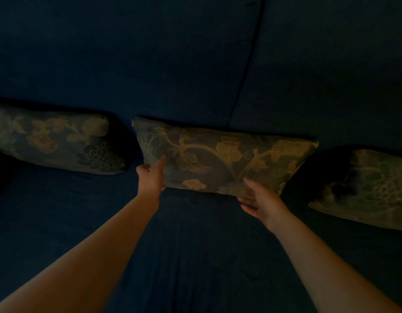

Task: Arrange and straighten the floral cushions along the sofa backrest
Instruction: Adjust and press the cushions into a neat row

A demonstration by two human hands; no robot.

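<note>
In dim light, three floral cushions lean against a dark blue sofa backrest (173,64). The middle cushion (222,157), grey with gold leaf patterns, sits slightly tilted. My left hand (151,176) grips its lower left corner, thumb on the front face. My right hand (261,199) holds its lower right edge, fingers under the bottom. The left cushion (53,138) and the right cushion (371,188) rest apart from it, untouched.
The dark blue sofa seat (195,256) stretches below the cushions. A vertical seam (247,64) divides the backrest above the middle cushion. Gaps separate the cushions on both sides.
</note>
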